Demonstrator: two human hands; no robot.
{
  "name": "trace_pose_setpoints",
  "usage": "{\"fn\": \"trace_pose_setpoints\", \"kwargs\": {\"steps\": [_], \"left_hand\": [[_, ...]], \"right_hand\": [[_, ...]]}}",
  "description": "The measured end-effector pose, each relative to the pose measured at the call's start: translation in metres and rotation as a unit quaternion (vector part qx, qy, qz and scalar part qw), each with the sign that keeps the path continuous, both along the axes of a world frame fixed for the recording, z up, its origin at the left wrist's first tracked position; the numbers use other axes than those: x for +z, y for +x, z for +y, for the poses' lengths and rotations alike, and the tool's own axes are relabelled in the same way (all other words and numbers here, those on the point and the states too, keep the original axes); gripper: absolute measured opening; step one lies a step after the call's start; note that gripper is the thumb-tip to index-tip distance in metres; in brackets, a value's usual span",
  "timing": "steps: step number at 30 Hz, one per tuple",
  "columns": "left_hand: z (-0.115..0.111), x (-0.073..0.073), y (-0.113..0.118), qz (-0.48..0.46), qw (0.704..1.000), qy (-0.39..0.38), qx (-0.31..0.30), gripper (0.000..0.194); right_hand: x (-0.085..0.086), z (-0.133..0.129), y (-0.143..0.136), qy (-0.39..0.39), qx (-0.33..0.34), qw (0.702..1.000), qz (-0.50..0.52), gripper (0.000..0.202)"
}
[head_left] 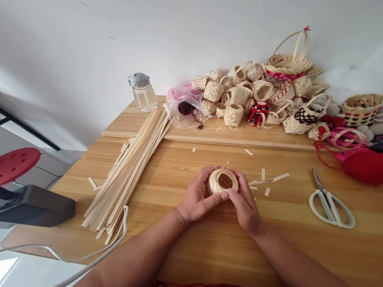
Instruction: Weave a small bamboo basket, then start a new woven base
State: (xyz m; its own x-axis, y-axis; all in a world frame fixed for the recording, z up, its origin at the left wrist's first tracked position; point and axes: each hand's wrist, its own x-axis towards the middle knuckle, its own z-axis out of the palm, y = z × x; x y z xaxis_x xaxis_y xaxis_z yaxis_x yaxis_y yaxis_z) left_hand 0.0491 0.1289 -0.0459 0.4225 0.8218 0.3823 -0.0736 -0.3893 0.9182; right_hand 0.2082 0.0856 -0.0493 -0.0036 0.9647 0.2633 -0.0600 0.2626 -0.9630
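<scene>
Between both hands, just above or on the wooden table, is a small round basket (215, 183) woven from pale strips, its dark round opening facing up and toward me. My left hand (199, 195) curls round its left side, thumb along the near rim. On the right side my right hand (245, 202) grips it, with thumb and fingers at the near rim. The fingers behind the basket are partly hidden. Several short strip offcuts (263, 174) lie just right of the hands. Scissors (330, 204) with white handles rest farther right, blades pointing away.
A bundle of long pale strips (131, 171) lies left on the table (193, 253). At the back stand a lidded bottle (144, 93), a plastic bag (186, 108) and a heap of small woven baskets (232, 104). Red yarn (375, 166) is at right; a white cable (88, 269) crosses front left.
</scene>
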Motion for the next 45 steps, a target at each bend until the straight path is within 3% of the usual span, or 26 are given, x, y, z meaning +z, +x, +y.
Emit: {"fn": "trace_pose_setpoints", "kwargs": {"steps": [8, 12, 16, 20, 26, 31, 35, 37, 40, 42, 45], "left_hand": [[0.006, -0.004, 0.001, -0.015, 0.998, 0.061, 0.003, 0.093], [0.006, -0.003, 0.003, -0.013, 0.997, 0.069, -0.014, 0.080], [0.006, -0.007, 0.005, 0.001, 0.997, 0.071, 0.036, 0.074], [0.006, -0.012, 0.007, 0.043, 0.994, 0.063, 0.078, 0.075], [0.008, -0.012, 0.006, 0.091, 0.989, 0.096, 0.061, 0.099], [0.007, -0.012, 0.007, 0.132, 0.988, 0.068, 0.044, 0.088], [0.006, -0.012, 0.008, 0.119, 0.992, 0.035, 0.032, 0.082], [0.008, -0.015, 0.007, 0.080, 0.996, 0.015, 0.020, 0.089], [0.013, -0.020, 0.004, -0.025, 0.999, -0.025, 0.015, 0.095], [0.016, -0.022, 0.003, -0.082, 0.995, -0.053, 0.034, 0.084], [0.018, -0.020, 0.003, -0.116, 0.987, -0.081, 0.074, 0.068]], "right_hand": [[0.002, -0.003, 0.001, 0.020, 0.004, 1.000, 0.012, 0.053], [0.004, -0.003, 0.004, 0.023, 0.024, 0.999, -0.020, 0.070], [0.000, 0.000, 0.005, 0.017, 0.015, 0.998, -0.060, 0.084], [-0.001, 0.003, 0.005, 0.008, -0.009, 0.997, -0.081, 0.071], [0.001, 0.004, 0.016, 0.015, -0.004, 0.997, -0.076, 0.060], [-0.002, 0.003, 0.021, 0.032, 0.058, 0.987, -0.147, 0.085], [-0.001, 0.003, 0.019, 0.036, 0.070, 0.984, -0.162, 0.099], [0.000, 0.003, 0.019, 0.046, 0.041, 0.986, -0.156, 0.092], [0.000, 0.005, 0.023, 0.069, -0.067, 0.986, -0.134, 0.075], [-0.001, 0.006, 0.025, 0.072, -0.122, 0.982, -0.128, 0.064], [-0.002, 0.007, 0.028, 0.076, -0.145, 0.977, -0.133, 0.057]]}}
